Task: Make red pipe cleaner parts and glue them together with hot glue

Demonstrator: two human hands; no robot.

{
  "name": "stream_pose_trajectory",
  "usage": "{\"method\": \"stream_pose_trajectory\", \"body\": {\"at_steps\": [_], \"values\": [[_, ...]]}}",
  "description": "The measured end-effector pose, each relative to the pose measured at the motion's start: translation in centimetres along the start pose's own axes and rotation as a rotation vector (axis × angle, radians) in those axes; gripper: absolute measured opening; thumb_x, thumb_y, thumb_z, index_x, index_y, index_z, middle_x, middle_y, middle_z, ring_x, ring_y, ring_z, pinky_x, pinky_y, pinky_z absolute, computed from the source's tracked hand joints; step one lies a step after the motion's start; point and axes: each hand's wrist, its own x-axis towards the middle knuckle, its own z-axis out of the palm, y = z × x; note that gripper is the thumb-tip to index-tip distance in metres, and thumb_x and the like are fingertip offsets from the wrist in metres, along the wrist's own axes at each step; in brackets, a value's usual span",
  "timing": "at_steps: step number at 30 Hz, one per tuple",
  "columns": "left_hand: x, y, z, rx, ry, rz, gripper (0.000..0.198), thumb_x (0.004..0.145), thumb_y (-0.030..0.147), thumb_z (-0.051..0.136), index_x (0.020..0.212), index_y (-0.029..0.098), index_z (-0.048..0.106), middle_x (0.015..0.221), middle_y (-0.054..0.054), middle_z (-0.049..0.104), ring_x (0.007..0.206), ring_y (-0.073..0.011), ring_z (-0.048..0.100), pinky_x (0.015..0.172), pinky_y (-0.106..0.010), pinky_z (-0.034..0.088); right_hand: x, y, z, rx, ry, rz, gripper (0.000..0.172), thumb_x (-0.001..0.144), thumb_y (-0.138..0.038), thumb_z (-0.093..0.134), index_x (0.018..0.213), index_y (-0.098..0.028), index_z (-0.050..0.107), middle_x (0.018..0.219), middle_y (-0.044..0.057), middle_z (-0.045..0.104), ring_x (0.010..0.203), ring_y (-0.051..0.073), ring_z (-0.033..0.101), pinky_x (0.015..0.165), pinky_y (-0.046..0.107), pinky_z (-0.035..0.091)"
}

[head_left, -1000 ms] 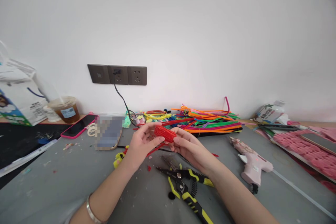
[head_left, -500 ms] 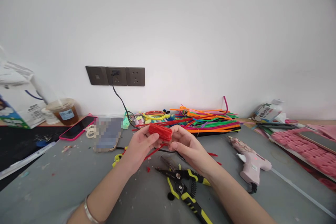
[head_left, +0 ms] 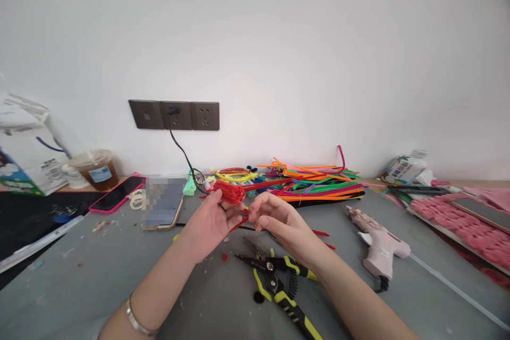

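Note:
My left hand (head_left: 209,223) is closed around a bundle of folded red pipe cleaner (head_left: 228,192), held end-up above the grey table (head_left: 119,276). A loose red strand (head_left: 239,221) trails from the bundle down between both hands. My right hand (head_left: 274,220) sits just right of it, fingers curled and pinched near that strand. What exactly its fingertips grip is hard to see. Black and yellow pliers (head_left: 281,287) lie on the table just below my right wrist.
A heap of coloured pipe cleaners (head_left: 314,180) lies along the wall. A pink glue gun (head_left: 378,244) rests at the right, pink pieces (head_left: 458,223) beyond it. Two phones (head_left: 163,204) (head_left: 117,194), a drink cup (head_left: 95,170) and a carton (head_left: 27,159) stand at the left.
The red bundle has been turned from lying sideways between both hands to standing on end in my left hand. My right hand has let go of its end and drawn slightly right.

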Motion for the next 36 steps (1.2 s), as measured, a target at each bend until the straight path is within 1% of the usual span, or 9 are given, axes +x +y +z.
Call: {"method": "stream_pose_trajectory", "body": {"at_steps": [4, 11, 17, 21, 24, 28, 32, 34, 36], "values": [[0.1, -0.2, -0.2, 0.055, -0.026, 0.005, 0.03, 0.067, 0.036, 0.086, 0.082, 0.014, 0.073, 0.079, -0.004, 0.076, 0.075, -0.0152, 0.07, 0.069, -0.025, 0.058, 0.2, 0.2, 0.0, -0.014, 0.011, -0.013, 0.022, 0.082, -0.036, 0.076, 0.091, -0.021, 0.063, 0.084, 0.001, 0.059, 0.074, 0.013, 0.052, 0.066, 0.025, 0.043], [0.2, -0.9, -0.1, 0.313, -0.001, 0.081, 0.033, 0.07, 0.039, 0.084, 0.088, 0.015, 0.071, 0.081, -0.003, 0.073, 0.071, -0.0113, 0.063, 0.065, -0.022, 0.052, 0.5, 0.8, -0.4, -0.086, 0.135, -0.065, 0.024, 0.083, -0.038, 0.074, 0.095, -0.023, 0.06, 0.08, -0.002, 0.056, 0.071, 0.012, 0.051, 0.064, 0.024, 0.044], [0.0, -1.2, 0.1, 0.506, 0.039, 0.148, 0.039, 0.069, 0.038, 0.084, 0.097, 0.018, 0.066, 0.097, -0.004, 0.072, 0.086, -0.0161, 0.064, 0.076, -0.027, 0.051, 0.6, 1.4, -0.3, -0.101, 0.112, -0.029, 0.032, 0.078, -0.039, 0.079, 0.094, -0.022, 0.058, 0.093, 0.001, 0.062, 0.084, 0.015, 0.059, 0.077, 0.028, 0.049], [0.1, -1.5, -0.3, 0.64, 0.017, 0.205, 0.035, 0.073, 0.038, 0.08, 0.098, 0.019, 0.063, 0.101, -0.004, 0.07, 0.093, -0.018, 0.064, 0.081, -0.029, 0.051, 0.5, 1.1, 0.0, -0.11, 0.149, -0.019, 0.03, 0.079, -0.042, 0.078, 0.089, -0.022, 0.057, 0.088, 0.0, 0.062, 0.08, 0.014, 0.059, 0.073, 0.026, 0.049], [0.2, -1.8, -0.6, 0.792, -0.02, 0.312, 0.045, 0.072, 0.033, 0.08, 0.109, 0.021, 0.057, 0.109, -0.007, 0.068, 0.099, -0.0218, 0.064, 0.082, -0.033, 0.052, 0.5, 0.7, 0.0, -0.14, 0.198, -0.051, 0.031, 0.079, -0.045, 0.076, 0.09, -0.022, 0.057, 0.084, 0.0, 0.062, 0.075, 0.014, 0.059, 0.068, 0.026, 0.049], [0.2, -2.1, -1.1, 1.136, -0.016, 0.564, 0.065, 0.072, 0.026, 0.08, 0.128, 0.028, 0.048, 0.13, -0.008, 0.06, 0.112, -0.0249, 0.06, 0.091, -0.039, 0.051, 0.6, 0.6, -0.3, -0.209, 0.282, -0.111, 0.03, 0.082, -0.047, 0.072, 0.087, -0.023, 0.055, 0.083, 0.0, 0.061, 0.074, 0.015, 0.058, 0.067, 0.026, 0.049], [0.1, -2.0, -1.3, 1.381, -0.018, 0.822, 0.06, 0.076, 0.025, 0.076, 0.13, 0.029, 0.049, 0.138, -0.008, 0.056, 0.129, -0.0286, 0.05, 0.106, -0.046, 0.042, 0.5, 1.0, -0.4, -0.37, 0.287, -0.132, 0.028, 0.084, -0.045, 0.069, 0.087, -0.023, 0.052, 0.078, -0.001, 0.057, 0.07, 0.015, 0.053, 0.063, 0.026, 0.045], [0.0, -1.9, -1.3, 1.439, -0.045, 0.877, 0.056, 0.078, 0.024, 0.075, 0.129, 0.029, 0.052, 0.136, -0.008, 0.058, 0.131, -0.0293, 0.049, 0.113, -0.049, 0.034, 0.4, 1.3, -0.3, -0.493, 0.278, -0.132, 0.025, 0.083, -0.04, 0.069, 0.089, -0.023, 0.052, 0.074, -0.002, 0.053, 0.065, 0.014, 0.048, 0.059, 0.026, 0.041], [0.0, -1.8, -1.1, 1.48, -0.07, 0.865, 0.049, 0.079, 0.023, 0.073, 0.125, 0.029, 0.057, 0.129, -0.008, 0.063, 0.127, -0.0297, 0.052, 0.113, -0.05, 0.032, 0.4, 1.5, -0.1, -0.589, 0.267, -0.136, 0.022, 0.083, -0.036, 0.068, 0.09, -0.023, 0.052, 0.072, -0.003, 0.05, 0.062, 0.014, 0.044, 0.056, 0.026, 0.038]]}}
